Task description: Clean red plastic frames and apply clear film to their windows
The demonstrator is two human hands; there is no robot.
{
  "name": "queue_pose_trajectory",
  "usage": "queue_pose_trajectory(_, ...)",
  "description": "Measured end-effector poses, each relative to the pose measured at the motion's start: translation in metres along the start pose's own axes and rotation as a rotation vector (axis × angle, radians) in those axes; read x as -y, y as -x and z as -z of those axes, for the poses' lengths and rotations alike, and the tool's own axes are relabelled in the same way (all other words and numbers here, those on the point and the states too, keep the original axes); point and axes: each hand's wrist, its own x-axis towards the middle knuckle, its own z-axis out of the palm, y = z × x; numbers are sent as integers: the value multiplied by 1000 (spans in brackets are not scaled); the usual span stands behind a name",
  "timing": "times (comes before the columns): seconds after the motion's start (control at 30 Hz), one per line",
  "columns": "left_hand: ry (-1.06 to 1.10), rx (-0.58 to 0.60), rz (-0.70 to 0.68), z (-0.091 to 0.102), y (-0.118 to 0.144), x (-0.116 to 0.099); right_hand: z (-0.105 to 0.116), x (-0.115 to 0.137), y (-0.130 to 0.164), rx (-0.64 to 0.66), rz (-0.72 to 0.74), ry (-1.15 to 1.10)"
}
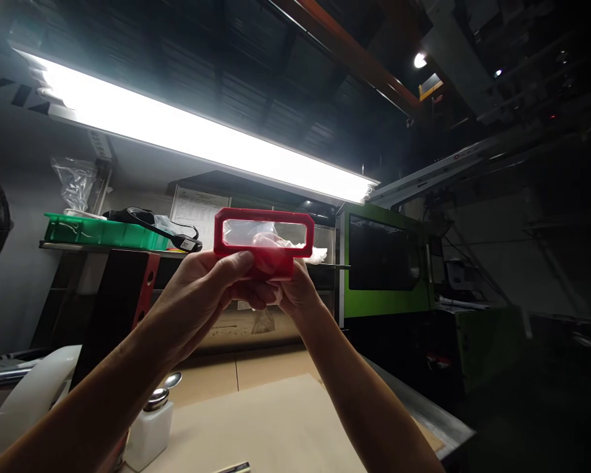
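A red plastic frame with a clear rectangular window is raised in front of me, below the lamp. My left hand grips its lower left part, thumb on the near face and fingers curled beneath. Behind the frame is my right hand, its fingers partly visible through the window and the translucent red lower part. A crumpled white cloth sticks out to the right of the frame, apparently pinched in my right hand against the back. The frame hides most of that grip.
A bright tube lamp hangs overhead. A green tray and black strap-like item sit on the shelf. On the cardboard-covered bench stands a white pump bottle. A green machine stands to the right.
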Motion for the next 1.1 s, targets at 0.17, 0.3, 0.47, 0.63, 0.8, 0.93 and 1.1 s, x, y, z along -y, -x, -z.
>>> queue_pose_trajectory(0.17,2,2,1,0,0,0,1,1,0,19,27,-89)
queue_pose_trajectory(0.3,18,8,9,-1,0,-2,1,2,-1,42,13,-86)
queue_pose_trajectory(0.47,27,23,14,-2,1,-2,3,0,-4,74,-4,-58)
queue_pose_trajectory(0.63,36,41,27,-4,1,0,9,-16,-4,141,-46,-23)
queue_pose_trajectory(0.8,16,34,46,-6,2,1,15,-28,-4,109,-45,-13)
queue_pose_trajectory(0.93,6,36,62,-8,4,0,19,-27,-14,32,-33,-18)
queue_pose_trajectory(1.1,-8,-54,83,-5,7,-1,36,-24,-16,-98,10,11)
